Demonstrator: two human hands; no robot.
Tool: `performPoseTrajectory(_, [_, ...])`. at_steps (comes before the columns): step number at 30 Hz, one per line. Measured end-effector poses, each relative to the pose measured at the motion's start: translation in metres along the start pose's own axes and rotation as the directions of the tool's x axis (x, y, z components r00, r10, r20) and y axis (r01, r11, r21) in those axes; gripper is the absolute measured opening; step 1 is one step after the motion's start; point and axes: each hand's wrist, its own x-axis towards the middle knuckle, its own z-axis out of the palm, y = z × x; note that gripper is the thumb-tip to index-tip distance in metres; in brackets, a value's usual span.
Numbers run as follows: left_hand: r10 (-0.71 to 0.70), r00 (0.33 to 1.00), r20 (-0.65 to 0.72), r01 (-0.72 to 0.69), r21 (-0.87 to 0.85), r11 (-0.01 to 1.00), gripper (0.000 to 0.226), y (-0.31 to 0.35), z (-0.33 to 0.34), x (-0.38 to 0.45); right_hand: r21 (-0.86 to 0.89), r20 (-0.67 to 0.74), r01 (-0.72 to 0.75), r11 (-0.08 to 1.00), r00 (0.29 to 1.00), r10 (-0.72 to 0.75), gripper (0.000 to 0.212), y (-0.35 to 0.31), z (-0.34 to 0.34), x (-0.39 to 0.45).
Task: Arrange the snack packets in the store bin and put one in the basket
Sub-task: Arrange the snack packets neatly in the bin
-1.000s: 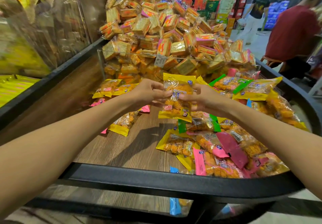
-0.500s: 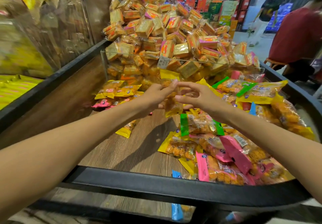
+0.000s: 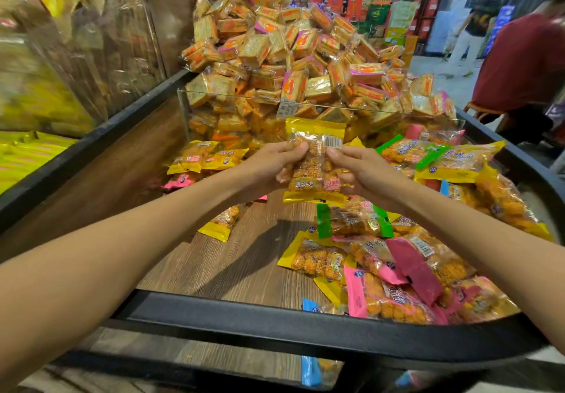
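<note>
A yellow-edged snack packet (image 3: 315,160) stands upright above the middle of the store bin (image 3: 275,310), barcode side toward me. My left hand (image 3: 275,166) pinches its left edge and my right hand (image 3: 357,172) pinches its right edge. Several loose packets with yellow, pink and green ends (image 3: 391,258) lie heaped on the bin's right half. A few more packets (image 3: 208,160) lie at the back left, and one yellow packet (image 3: 223,223) sits under my left forearm. No basket is in view.
A clear divider (image 3: 232,99) at the bin's back holds a tall pile of wrapped biscuit packs (image 3: 293,56). Bare wood floor (image 3: 232,264) shows at the bin's left front. Yellow packs (image 3: 24,154) fill the neighbouring bin on the left. People (image 3: 526,62) stand at the right.
Both hands have lifted the yellow packet from low over the pile and turned it upright, its barcode back now facing me. The view has shifted slightly.
</note>
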Motion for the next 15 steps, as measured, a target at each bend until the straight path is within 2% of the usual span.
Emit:
performPoseTrajectory(3, [0.013,0.999,-0.045,-0.009,0.090,0.996,0.042,-0.0005,-0.0017,0.0008,-0.031,-0.017,0.007,1.000,1.000,-0.007,0.039,-0.0001,-0.0026,-0.0014])
performPoseTrajectory(8, [0.017,0.993,-0.113,-0.011,0.048,0.999,0.031,-0.0022,-0.0048,-0.0007,-0.018,0.105,-0.057,0.998,0.993,0.058,0.027,-0.0039,0.0010,-0.0042])
performPoseTrajectory(11, [0.027,0.984,-0.176,-0.016,0.062,0.998,0.030,-0.0008,-0.0039,-0.0001,-0.026,0.219,-0.081,0.996,0.972,0.085,0.045,-0.0019,0.0003,-0.0055])
performPoseTrajectory(13, [0.017,0.978,-0.206,-0.003,0.071,0.997,0.030,0.0011,-0.0056,0.0011,0.013,0.242,-0.084,0.996,0.967,0.078,0.053,-0.0006,0.0007,-0.0059])
performPoseTrajectory(15, [-0.005,0.987,-0.158,0.014,0.055,0.998,0.037,0.0038,-0.0072,-0.0004,0.043,0.237,-0.077,0.996,0.969,0.064,0.057,0.0000,-0.0001,-0.0051])
